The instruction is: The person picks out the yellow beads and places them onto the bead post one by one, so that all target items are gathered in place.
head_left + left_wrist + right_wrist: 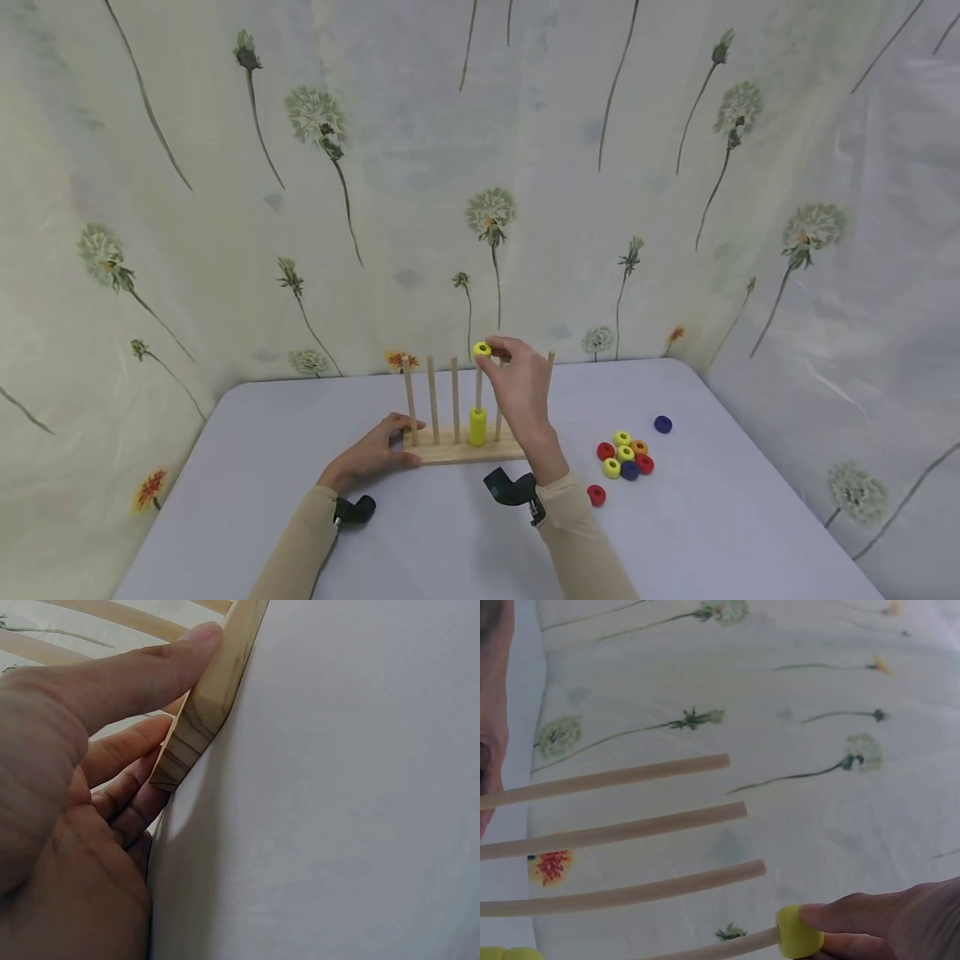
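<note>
We saw the right hand (522, 390) pinch a yellow bead (482, 350) between thumb and fingertips at the top of a peg (478, 388), above a yellow stack (477, 427); whether the peg's tip was inside its hole, we could not tell. We judged the bead light, stiff and hardly fragile, perhaps slick, best taken by its sides so that the hole was left clear. The left hand (378, 454) gripped the end of the wooden rack (450, 455), thumb near, fingers on the far side. We thought the rack light and apt to shift, so its base suited a hold.
</note>
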Motion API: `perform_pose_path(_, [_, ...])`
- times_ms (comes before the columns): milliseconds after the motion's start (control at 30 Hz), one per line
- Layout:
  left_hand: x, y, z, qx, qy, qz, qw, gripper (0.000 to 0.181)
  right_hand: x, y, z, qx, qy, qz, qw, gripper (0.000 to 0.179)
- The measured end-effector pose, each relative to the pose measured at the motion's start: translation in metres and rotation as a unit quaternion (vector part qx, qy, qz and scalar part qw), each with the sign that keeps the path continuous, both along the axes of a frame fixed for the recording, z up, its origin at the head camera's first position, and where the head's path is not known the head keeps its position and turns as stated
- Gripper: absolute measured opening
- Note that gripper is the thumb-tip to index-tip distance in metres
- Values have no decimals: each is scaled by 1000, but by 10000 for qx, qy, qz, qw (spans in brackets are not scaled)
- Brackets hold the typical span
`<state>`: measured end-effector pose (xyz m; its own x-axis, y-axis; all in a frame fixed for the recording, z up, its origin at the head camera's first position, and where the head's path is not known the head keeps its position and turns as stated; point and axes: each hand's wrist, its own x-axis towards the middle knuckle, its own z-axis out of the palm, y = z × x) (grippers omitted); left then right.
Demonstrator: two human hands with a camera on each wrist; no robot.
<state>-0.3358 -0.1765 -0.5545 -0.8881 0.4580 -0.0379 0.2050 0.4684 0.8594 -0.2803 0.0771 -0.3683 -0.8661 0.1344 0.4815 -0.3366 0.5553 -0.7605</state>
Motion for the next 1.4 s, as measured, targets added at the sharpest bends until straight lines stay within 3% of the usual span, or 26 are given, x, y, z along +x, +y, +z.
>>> perform_pose_path(433, [1,1,2,117,-38,-1,9999,59,-4,2,2,190,-116,229,9995,28])
perform_pose_path(733, [0,0,1,45,-10,-4,10000,61,-3,3,1,95,-136,259,9995,28])
perform_pose_path(933, [0,0,-1,73,-67,47,9999,60,-3,10,-1,-267,-302,593,9974,28])
perform_pose_path(1167, [1,2,-1,54,49,78,9999,58,-4,38,-7,-1013,-760,1755,9763,30])
perform_pose_path(1400, [2,2,-1,19,61,93,9999,58,0,85,-21,-769,-1424,2569,9528,36])
